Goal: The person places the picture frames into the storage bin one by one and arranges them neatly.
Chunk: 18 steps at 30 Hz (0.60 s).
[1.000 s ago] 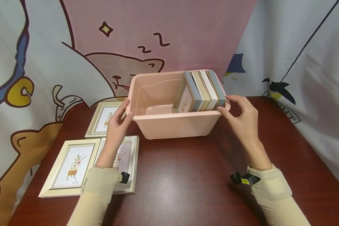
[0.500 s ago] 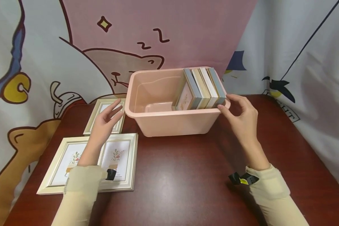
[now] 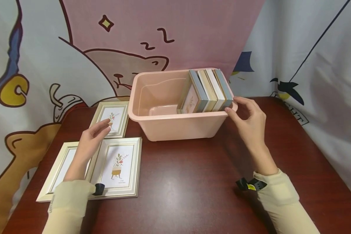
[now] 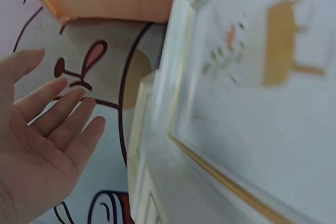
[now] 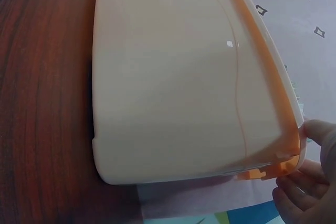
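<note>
My left hand (image 3: 89, 144) hovers over the picture frames on the left, fingers loosely extended and holding nothing. Beneath it lie a cream picture frame (image 3: 45, 193) and a wider-bordered one (image 3: 117, 165), side by side and face up. Another picture frame (image 3: 124, 120) lies behind them, by the fingertips. With thumb and fingers my right hand (image 3: 253, 125) pinches the right rim of a pink plastic bin (image 3: 181, 128). Several picture frames (image 3: 209, 92) stand on edge inside the bin's right end, leaning together. In the right wrist view, the fingers grip the rim of the bin (image 5: 173, 77).
All of this sits on a dark red-brown wooden table (image 3: 175, 188). Behind it hangs a cartoon-printed curtain (image 3: 199, 32), close to the bin's back rim. Each wrist carries a black strap; the right one (image 3: 251, 185) has a yellow mark.
My left hand has let go of the bin's left rim and moved left and toward me, over the picture frames. The right hand keeps its hold on the bin, which stays nearly in place.
</note>
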Each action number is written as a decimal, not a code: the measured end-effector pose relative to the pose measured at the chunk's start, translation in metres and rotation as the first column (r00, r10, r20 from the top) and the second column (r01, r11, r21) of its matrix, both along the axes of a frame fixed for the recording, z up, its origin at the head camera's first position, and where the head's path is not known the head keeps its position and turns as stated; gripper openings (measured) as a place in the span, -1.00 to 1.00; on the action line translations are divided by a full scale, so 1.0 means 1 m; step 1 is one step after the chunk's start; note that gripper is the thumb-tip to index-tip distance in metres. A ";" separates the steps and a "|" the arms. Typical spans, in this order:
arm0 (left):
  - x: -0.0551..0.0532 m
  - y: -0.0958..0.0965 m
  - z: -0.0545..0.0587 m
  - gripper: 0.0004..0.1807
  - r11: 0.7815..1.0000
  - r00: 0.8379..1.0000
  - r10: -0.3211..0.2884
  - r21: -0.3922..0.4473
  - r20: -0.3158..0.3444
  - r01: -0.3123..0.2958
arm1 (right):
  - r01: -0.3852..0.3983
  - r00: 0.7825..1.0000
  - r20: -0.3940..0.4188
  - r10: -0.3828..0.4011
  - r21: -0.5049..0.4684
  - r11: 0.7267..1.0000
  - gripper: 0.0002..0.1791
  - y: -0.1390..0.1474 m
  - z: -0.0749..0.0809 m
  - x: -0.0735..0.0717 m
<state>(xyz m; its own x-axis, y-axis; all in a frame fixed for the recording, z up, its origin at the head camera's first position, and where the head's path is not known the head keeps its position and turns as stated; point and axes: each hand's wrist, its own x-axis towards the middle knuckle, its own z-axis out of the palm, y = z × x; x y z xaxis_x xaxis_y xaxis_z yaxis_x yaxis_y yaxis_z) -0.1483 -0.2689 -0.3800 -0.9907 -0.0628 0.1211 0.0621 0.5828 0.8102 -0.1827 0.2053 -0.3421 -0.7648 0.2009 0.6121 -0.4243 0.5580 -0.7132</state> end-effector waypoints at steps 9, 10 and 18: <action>0.006 -0.017 -0.010 -0.36 0.999 0.981 -0.001 -0.051 0.193 0.011 | -0.005 1.000 0.003 0.005 -0.011 1.000 -0.57 0.000 -0.001 -0.001; 0.007 -0.019 -0.010 -0.35 0.999 0.977 -0.013 -0.049 0.215 0.024 | -0.008 1.000 0.003 0.008 -0.013 1.000 -0.57 0.000 -0.001 -0.001; 0.008 -0.027 -0.006 -0.31 0.987 0.943 -0.120 -0.066 0.311 0.147 | -0.014 1.000 0.001 0.015 -0.015 1.000 -0.56 0.000 0.000 0.000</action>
<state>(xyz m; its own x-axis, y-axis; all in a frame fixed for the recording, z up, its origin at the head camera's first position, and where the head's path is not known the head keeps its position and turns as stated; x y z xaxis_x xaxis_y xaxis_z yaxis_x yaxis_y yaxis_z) -0.1408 -0.2957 -0.3861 -0.9795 0.0696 -0.1891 -0.0981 0.6550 0.7493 -0.1825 0.2054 -0.3417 -0.7685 0.1992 0.6080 -0.4312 0.5408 -0.7222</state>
